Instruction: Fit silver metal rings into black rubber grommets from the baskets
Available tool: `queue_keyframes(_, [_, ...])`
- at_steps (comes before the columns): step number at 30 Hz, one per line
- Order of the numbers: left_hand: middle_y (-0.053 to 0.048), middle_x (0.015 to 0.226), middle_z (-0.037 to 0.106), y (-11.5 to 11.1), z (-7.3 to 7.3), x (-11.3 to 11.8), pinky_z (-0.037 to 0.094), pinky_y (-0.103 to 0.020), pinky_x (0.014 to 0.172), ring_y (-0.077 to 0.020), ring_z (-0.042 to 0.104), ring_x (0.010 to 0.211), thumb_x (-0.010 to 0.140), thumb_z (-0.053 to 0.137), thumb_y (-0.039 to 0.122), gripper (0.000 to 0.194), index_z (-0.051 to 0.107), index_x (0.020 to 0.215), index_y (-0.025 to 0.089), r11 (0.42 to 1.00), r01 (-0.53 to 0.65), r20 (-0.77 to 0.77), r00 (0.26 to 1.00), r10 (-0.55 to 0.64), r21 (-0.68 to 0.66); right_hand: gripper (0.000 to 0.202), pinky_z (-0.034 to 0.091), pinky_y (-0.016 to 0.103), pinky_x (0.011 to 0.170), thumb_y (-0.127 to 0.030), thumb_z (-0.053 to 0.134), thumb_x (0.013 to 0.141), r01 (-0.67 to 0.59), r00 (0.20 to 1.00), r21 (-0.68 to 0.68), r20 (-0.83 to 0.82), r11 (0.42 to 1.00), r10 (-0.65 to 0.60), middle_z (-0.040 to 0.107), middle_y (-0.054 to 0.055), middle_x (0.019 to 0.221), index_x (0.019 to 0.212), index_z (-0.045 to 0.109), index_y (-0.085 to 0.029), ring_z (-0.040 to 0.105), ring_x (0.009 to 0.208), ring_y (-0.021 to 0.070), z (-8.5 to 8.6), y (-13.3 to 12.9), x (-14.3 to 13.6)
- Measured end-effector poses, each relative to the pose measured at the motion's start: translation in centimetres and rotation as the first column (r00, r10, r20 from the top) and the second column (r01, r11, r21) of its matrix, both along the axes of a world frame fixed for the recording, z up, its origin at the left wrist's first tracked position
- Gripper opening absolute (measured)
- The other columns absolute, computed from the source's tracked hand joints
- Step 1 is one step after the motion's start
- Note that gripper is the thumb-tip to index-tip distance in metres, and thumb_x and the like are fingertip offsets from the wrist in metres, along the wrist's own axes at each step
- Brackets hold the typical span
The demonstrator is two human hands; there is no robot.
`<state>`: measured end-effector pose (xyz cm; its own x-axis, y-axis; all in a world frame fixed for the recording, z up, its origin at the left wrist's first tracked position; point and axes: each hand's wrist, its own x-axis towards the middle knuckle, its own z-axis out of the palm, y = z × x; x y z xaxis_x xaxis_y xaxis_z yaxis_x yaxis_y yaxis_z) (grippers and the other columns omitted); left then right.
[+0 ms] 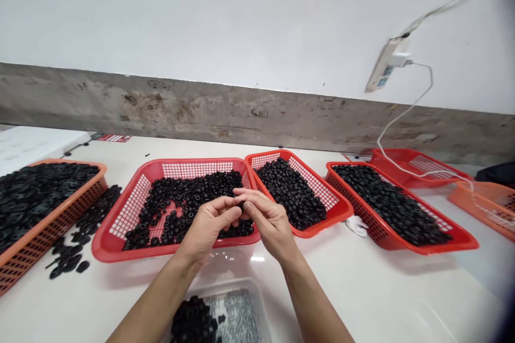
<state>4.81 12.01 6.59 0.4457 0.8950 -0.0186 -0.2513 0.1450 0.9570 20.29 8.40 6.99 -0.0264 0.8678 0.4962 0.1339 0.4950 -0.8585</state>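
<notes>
My left hand and my right hand meet above the front of a red basket. Their fingertips are pinched together around a small black part, mostly covered by the fingers, so its exact shape is hard to make out. Small black ring-like pieces lie loose in that basket, with part of its floor showing. Below my wrists stands a clear plastic tub. It holds black pieces on the left and many small silvery metal pieces on the right.
Two red baskets of black pieces stand to the right. An orange basket of flat black parts is at left, with loose ones beside it. A white cable hangs from a wall power strip.
</notes>
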Motion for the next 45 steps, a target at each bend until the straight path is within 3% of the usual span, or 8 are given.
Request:
queue_keyframes(7, [-0.004,0.08,0.07,0.0,-0.6,0.0,0.038,-0.024,0.067,-0.0122,0.05,0.071,0.073,0.082,0.039,0.032,0.079,0.098,0.018,0.997,0.032,0.068,0.997,-0.027,-0.065,0.029,0.047,0.034,0.098,-0.021,0.048,0.101,0.071,0.956,0.188,0.266,0.98,-0.12,0.067,0.005,0.124,0.118,0.069,-0.03,0.06,0.118,0.0187,0.1,-0.2,0.5])
queue_keyframes(13, [-0.003,0.083,0.067,0.1,-0.5,0.1,0.041,-0.024,0.072,-0.0125,0.051,0.073,0.077,0.078,0.034,0.024,0.078,0.096,0.018,0.997,0.029,0.101,0.995,-0.022,-0.068,0.031,0.041,0.042,0.097,-0.022,0.048,0.1,0.103,0.729,0.399,0.593,0.911,-0.342,0.063,0.01,0.133,0.129,0.059,-0.026,0.061,0.117,0.0219,0.7,-0.7,1.2])
queue_keyframes(18, [-0.002,0.082,0.067,-0.1,0.0,0.5,0.043,-0.024,0.075,-0.0131,0.055,0.076,0.077,0.078,0.031,0.02,0.077,0.09,0.017,0.993,0.048,0.154,0.988,-0.032,-0.105,0.036,0.038,0.045,0.098,-0.029,0.054,0.097,0.133,0.59,0.499,0.654,0.856,-0.473,0.061,0.015,0.134,0.132,0.054,-0.019,0.061,0.115,0.0255,0.3,-0.6,0.3])
queue_keyframes(22, [-0.001,0.079,0.066,-0.4,0.1,0.8,0.043,-0.023,0.075,-0.0124,0.054,0.074,0.077,0.077,0.03,0.017,0.076,0.086,0.016,0.994,0.031,0.163,0.987,-0.014,-0.103,0.031,0.037,0.043,0.097,-0.016,0.052,0.095,0.154,0.622,0.56,0.585,0.814,-0.52,0.069,0.015,0.121,0.125,0.056,-0.014,0.065,0.112,0.0236,-0.4,-0.2,-0.5])
queue_keyframes(36, [-0.001,0.074,0.062,-0.7,0.2,0.9,0.043,-0.024,0.075,-0.0132,0.052,0.074,0.075,0.077,0.031,0.017,0.071,0.074,0.015,0.994,0.016,0.133,0.991,-0.001,-0.111,0.029,0.035,0.044,0.098,-0.023,0.056,0.093,0.173,0.616,0.543,0.592,0.822,-0.52,0.07,0.013,0.12,0.122,0.058,-0.017,0.066,0.106,0.024,-0.7,0.1,-0.3])
queue_keyframes(40, [-0.001,0.075,0.063,-0.5,-0.1,0.9,0.044,-0.024,0.075,-0.0125,0.053,0.073,0.076,0.077,0.031,0.017,0.073,0.077,0.015,0.994,0.015,0.126,0.992,-0.002,-0.108,0.027,0.034,0.044,0.1,-0.025,0.057,0.093,0.187,0.6,0.549,0.592,0.814,-0.538,0.071,0.011,0.117,0.12,0.06,-0.019,0.068,0.1,0.0232,-0.7,0.2,-0.2])
queue_keyframes(45, [-0.003,0.08,0.069,-0.3,0.0,0.7,0.048,-0.026,0.08,-0.0143,0.06,0.078,0.075,0.08,0.036,0.025,0.076,0.089,0.016,0.986,0.106,0.166,0.983,-0.085,-0.127,0.022,0.033,0.042,0.099,-0.027,0.06,0.093,0.219,0.626,0.571,0.54,0.791,-0.562,0.074,0.008,0.11,0.114,0.061,-0.022,0.069,0.097,0.0212,-0.5,0.2,0.2])
